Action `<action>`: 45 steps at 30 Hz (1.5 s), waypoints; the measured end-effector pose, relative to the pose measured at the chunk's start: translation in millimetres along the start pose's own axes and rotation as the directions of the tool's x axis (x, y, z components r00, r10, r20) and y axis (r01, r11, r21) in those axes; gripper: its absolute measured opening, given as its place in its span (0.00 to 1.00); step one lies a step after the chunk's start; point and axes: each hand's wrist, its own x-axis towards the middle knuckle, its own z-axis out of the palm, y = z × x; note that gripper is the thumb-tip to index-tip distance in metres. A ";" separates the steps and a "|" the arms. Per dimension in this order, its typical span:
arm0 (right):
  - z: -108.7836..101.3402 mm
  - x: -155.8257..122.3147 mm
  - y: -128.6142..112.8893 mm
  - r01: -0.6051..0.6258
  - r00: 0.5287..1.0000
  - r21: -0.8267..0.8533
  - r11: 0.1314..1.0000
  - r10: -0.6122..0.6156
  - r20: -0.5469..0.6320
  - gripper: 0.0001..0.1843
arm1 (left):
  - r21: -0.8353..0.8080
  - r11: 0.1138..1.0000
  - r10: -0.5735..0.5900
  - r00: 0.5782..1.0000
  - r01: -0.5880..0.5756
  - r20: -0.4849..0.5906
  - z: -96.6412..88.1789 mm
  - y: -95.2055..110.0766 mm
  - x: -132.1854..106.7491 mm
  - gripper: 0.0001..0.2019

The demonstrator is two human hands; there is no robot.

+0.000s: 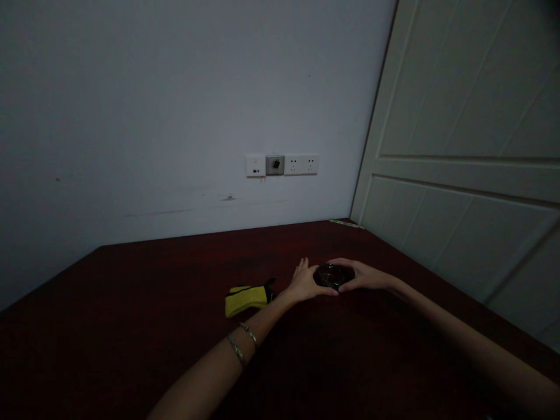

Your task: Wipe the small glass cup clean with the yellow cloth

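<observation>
The light is dim and cool throughout, its source hard to tell. The pale wall (175,105) looks brightest around the middle of the frame and dulls toward the left edge, while the extreme upper right corner sinks nearly to black. The dark red tabletop (131,280) swallows detail, murkiest along the bottom. Faint glints pick out the round dark object (330,275) and the bracelets (237,350); wide-angle stretch lengthens the right forearm (455,335) toward the lower right

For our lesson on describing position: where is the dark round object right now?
In the head view, the dark round object is right of centre, between the left hand and the right hand, right of the yellow item.
</observation>
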 end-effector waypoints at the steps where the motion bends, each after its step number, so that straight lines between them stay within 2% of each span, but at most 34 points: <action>1: 0.2 0.1 0.5 0.002 1.000 0.000 1.000 -0.002 0.002 0.42 | -0.001 1.000 0.001 1.000 -0.001 0.003 0.1 -0.2 0.1 0.47; 8: 0.2 0.8 -0.9 -0.003 1.000 -0.009 1.000 0.003 0.006 0.42 | 0.024 1.000 -0.014 1.000 0.014 0.028 1.1 -2.6 1.7 0.48; 12: -1.1 0.3 -9.4 -0.058 0.998 0.005 0.998 0.057 0.029 0.44 | 0.008 1.000 -0.014 0.999 0.014 0.034 1.7 -4.3 1.6 0.52; 16: 0.3 -1.6 -16.7 -0.078 0.994 0.050 0.996 0.075 0.074 0.49 | 0.055 0.998 -0.026 0.998 0.023 0.049 0.9 -5.2 -1.6 0.59; 19: -2.5 -4.9 -22.6 -0.113 0.989 0.046 0.993 0.108 0.100 0.55 | 0.065 0.997 -0.053 0.995 0.047 0.082 -7.3 -3.0 -10.4 0.66; 21: -10.8 -7.2 -30.0 -0.142 0.982 0.003 0.990 0.140 0.124 0.56 | 0.068 0.997 -0.040 0.994 0.034 0.097 -19.3 -0.3 -18.7 0.67; 23: -24.0 -7.9 -42.2 -0.168 0.976 -0.062 0.984 0.175 0.129 0.53 | 0.087 0.996 0.001 0.997 -0.008 0.081 -37.1 1.9 -26.6 0.66; 26: -42.7 -2.8 -71.0 -0.114 0.994 -0.116 0.987 0.113 -0.015 0.41 | 0.144 0.989 0.049 0.999 -0.047 -0.010 -72.0 -0.9 -35.0 0.61; 29: -43.7 11.1 -109.2 0.024 0.974 -0.080 0.997 -0.041 -0.223 0.26 | 0.181 0.980 -0.058 0.991 0.080 -0.124 -109.4 -17.9 -42.7 0.53; 31: -31.7 24.4 -135.0 0.099 0.946 -0.059 0.993 -0.112 -0.303 0.22 | 0.180 0.960 -0.178 0.963 0.216 -0.204 -130.8 -37.7 -50.6 0.49; 33: -12.9 40.3 -156.5 0.138 0.937 -0.030 0.990 -0.140 -0.320 0.20 | 0.149 0.923 -0.304 0.909 0.355 -0.285 -147.0 -61.4 -61.3 0.43; 36: 19.5 68.2 -176.4 0.178 0.936 0.052 0.983 -0.153 -0.319 0.17 | 0.124 0.880 -0.389 0.846 0.458 -0.365 -161.0 -95.9 -79.6 0.32; 39: 50.5 97.5 -182.5 0.235 0.923 0.044 0.971 -0.208 -0.325 0.17 | 0.110 0.843 -0.438 0.790 0.527 -0.429 -164.8 -122.4 -95.6 0.26; 45: 106.7 139.6 -175.4 0.155 0.932 -0.172 0.973 -0.202 -0.301 0.25 | 0.080 0.746 -0.535 0.667 0.661 -0.519 -153.4 -153.2 -114.6 0.18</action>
